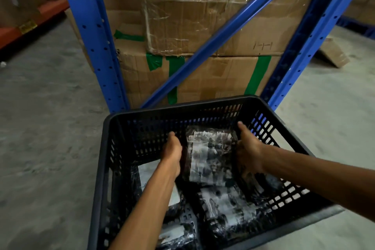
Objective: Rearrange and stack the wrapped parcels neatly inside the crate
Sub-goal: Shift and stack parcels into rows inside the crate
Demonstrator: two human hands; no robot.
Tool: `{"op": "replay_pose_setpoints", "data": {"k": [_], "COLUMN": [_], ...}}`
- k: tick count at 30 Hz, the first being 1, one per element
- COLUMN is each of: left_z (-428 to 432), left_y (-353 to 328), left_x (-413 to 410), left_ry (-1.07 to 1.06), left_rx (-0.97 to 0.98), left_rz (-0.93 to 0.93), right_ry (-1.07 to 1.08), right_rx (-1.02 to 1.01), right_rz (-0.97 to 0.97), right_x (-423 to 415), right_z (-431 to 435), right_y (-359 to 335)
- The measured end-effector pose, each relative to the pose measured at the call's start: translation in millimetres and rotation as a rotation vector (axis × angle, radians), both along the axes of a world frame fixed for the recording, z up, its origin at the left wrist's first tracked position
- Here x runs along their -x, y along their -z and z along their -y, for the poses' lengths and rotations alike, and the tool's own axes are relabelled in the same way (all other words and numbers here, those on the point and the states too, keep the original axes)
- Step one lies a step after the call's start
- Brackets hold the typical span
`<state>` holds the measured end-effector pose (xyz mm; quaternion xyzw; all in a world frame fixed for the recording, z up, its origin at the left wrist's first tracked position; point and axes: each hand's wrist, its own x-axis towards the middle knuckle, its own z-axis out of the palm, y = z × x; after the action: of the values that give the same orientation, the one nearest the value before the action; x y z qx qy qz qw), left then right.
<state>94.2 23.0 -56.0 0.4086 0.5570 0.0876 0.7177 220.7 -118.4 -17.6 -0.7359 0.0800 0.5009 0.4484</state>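
Observation:
A black slatted plastic crate (105, 160) sits on the floor below me. Inside lie several clear-wrapped parcels with black-and-white printed contents. One parcel (211, 158) lies at the far middle of the crate, and both hands press against it: my left hand (172, 152) on its left edge, my right hand (248, 150) on its right edge. Another parcel (229, 207) lies nearer to me at the right. A parcel with a white label (148, 172) lies partly under my left forearm. One more parcel (176, 233) shows at the near edge.
Blue steel rack uprights (91, 32) and a diagonal brace (229, 28) stand right behind the crate. Stacked cardboard boxes (203, 16) with green tape fill the rack. Grey concrete floor (46, 128) lies to the left and right. A loose cardboard piece (332, 55) lies at the right.

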Motion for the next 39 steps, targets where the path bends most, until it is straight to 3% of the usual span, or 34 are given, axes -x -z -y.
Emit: {"op": "replay_pose_setpoints", "data": {"k": [5, 11, 14, 18, 23, 28, 33, 36, 39], "left_z": [9.2, 39.6, 47.2, 39.4, 32.0, 19.3, -11.8, -30.5, -35.0], "left_y": [-32.3, -49.2, -49.7, -65.0, -52.5, -31.4, -15.5, 1.1, 16.3], "left_x": [14.1, 30.3, 51.7, 79.8, 108.0, 112.7, 102.8, 97.2, 94.4], "left_ry": [-0.39, -0.601, -0.66, -0.41, -0.309, -0.086, 0.034, 0.068, 0.252], "left_rx": [0.023, -0.199, -0.172, -0.029, -0.383, -0.647, -0.634, -0.635, -0.589], "left_rz": [0.195, 0.17, 0.168, 0.242, 0.056, -0.163, -0.185, -0.296, -0.461], "right_ry": [0.276, 0.106, 0.058, -0.045, -0.306, -0.308, -0.291, -0.312, -0.426], "right_rx": [-0.375, -0.474, -0.62, -0.708, -0.601, -0.489, -0.424, -0.368, -0.249], "right_rz": [-0.052, 0.182, 0.142, 0.036, 0.196, 0.062, 0.167, 0.246, 0.28], "right_x": [-13.4, 4.4, 21.9, 42.2, 69.9, 90.0, 93.3, 94.2, 94.0], "right_z": [-3.0, -10.5, -11.6, -14.9, -18.3, -37.5, -68.1, -84.7, -89.4], "right_y": [-26.8, -34.6, -32.5, -24.8, -4.4, 20.8, 43.0, 58.5, 82.5]}}
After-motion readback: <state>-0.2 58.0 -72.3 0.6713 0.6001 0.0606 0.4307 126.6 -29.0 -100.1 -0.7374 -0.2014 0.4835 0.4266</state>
